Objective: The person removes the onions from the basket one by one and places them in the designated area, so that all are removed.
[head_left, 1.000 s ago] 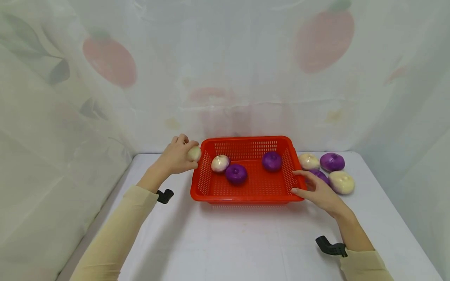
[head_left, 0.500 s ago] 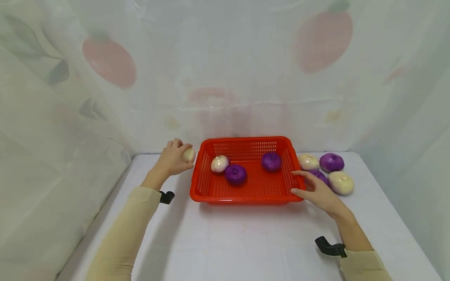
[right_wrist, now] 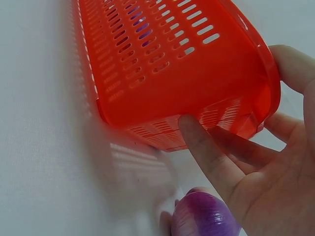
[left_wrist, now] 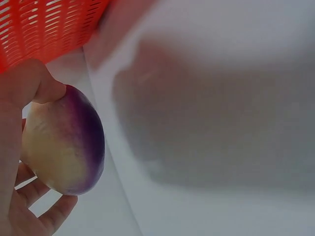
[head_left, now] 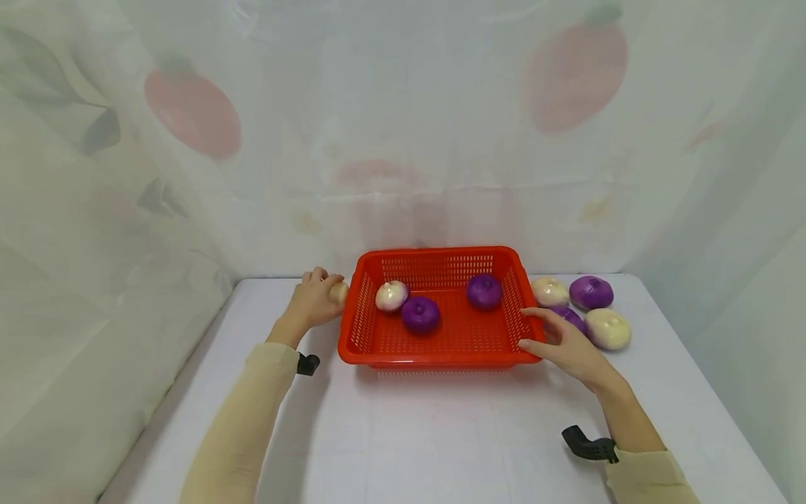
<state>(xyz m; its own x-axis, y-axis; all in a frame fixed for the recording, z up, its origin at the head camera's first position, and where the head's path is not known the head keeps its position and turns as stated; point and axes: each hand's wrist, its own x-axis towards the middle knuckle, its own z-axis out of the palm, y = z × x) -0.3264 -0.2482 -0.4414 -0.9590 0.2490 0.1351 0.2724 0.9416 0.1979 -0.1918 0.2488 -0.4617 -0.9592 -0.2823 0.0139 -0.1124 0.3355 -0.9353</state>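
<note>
Beside the basket's left end my left hand (head_left: 311, 302) grips a turnip (left_wrist: 66, 142), cream on one half and purple on the other, between thumb and fingers. The red plastic basket (head_left: 434, 360) has slotted walls and contains one mostly white turnip (head_left: 392, 297) and two purple-side-up turnips (head_left: 420, 315). My right hand (head_left: 569, 346) holds the basket's right rim; in the right wrist view the thumb lies over the rim (right_wrist: 268, 59) and the fingers reach along the outside wall.
Several turnips (head_left: 607, 329) lie on the white table (head_left: 434, 434) right of the basket, close to my right hand. A printed curtain (head_left: 403, 126) hangs right behind the table, with pale sheeting along both sides.
My left hand, holding the turnip, has moved away from above the basket's left rim and lowered beside the basket. The right hand keeps its grip on the rim.
</note>
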